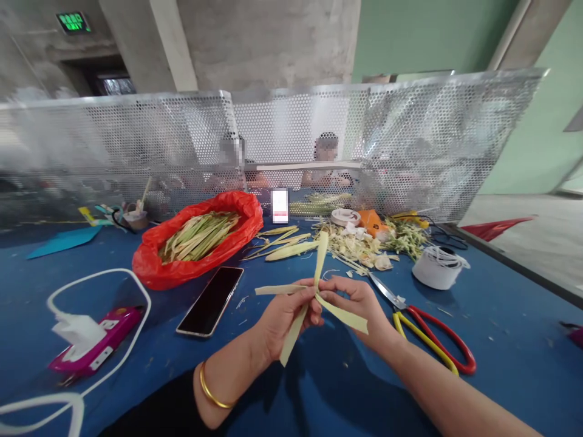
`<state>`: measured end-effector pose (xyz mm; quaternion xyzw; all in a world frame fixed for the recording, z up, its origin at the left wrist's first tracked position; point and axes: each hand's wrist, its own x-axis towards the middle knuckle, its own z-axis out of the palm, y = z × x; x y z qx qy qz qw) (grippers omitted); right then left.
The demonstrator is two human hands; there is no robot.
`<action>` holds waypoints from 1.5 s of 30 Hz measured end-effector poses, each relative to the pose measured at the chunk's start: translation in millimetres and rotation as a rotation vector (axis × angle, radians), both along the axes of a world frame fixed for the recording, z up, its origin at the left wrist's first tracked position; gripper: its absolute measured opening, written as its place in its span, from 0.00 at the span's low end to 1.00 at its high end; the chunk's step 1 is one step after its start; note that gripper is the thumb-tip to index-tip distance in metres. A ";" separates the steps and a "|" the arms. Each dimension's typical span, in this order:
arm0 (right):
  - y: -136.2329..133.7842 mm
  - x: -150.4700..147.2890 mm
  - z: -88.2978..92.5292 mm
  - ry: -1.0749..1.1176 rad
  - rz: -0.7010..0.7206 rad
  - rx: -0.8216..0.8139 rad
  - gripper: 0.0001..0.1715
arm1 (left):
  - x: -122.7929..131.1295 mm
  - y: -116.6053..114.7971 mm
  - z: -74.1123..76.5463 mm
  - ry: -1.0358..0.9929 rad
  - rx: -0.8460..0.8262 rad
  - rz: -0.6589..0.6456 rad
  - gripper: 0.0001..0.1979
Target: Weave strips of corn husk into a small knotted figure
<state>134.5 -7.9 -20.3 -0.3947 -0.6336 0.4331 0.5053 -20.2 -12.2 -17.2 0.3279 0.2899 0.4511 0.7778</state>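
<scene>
Pale yellow-green leaf strips (340, 312) cross at a small centre between my hands, their free ends pointing up, left, down and right. My left hand (291, 315) pinches the crossing between thumb and fingers; a gold bangle circles that wrist. At the right of the same crossing, my right hand (357, 303) has its fingertips closed on the strips. The fingers partly hide the centre where the strips meet. Scissors (426, 328) with one red and one yellow handle lie on the blue table (150, 376) beside my right hand.
A red plastic bag (150, 261) of long dried leaves stands behind a phone (212, 302). At left lies a purple power strip (98, 343) with a white cable. Plant scraps (359, 246) and a white roll (437, 270) sit at right. A perforated metal screen (291, 127) separates people beyond.
</scene>
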 end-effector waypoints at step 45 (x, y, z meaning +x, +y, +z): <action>12.0 37.3 27.6 -0.808 -0.231 0.697 0.14 | -9.4 10.2 14.0 0.305 0.206 0.054 0.20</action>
